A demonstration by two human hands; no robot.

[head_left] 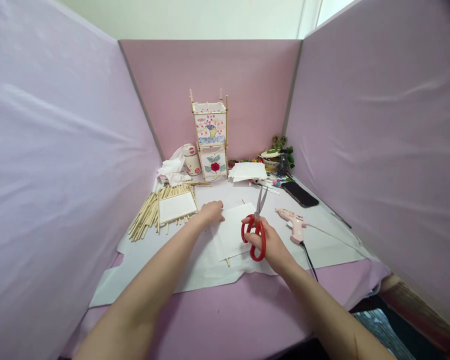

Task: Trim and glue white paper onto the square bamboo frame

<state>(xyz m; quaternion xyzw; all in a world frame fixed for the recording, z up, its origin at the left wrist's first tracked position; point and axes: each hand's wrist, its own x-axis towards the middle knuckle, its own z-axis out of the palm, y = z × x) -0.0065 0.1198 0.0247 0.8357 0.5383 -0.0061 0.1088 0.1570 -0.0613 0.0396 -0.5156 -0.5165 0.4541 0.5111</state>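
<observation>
Red-handled scissors (260, 235) are gripped in my right hand (272, 245), with the handle loops around the thumb and fingers. Their blades are slightly parted and point away from me. Beneath them lies a white sheet of paper (228, 235), with the end of a thin wooden stick (228, 262) poking out below its near edge. My left hand (211, 212) rests at the sheet's upper left edge, thumb and fingers apart. Left of that hand, a stick frame with a white panel (178, 206) lies on a pile of wooden sticks (144, 217).
A two-tier stick lantern (213, 165) with painted panels stands at the back, beside a bottle (191, 160) and crumpled tissue (172, 170). White sheets (247, 171) lie behind. To the right are a phone (300, 194) and a pink glue gun (294, 222) with its cord.
</observation>
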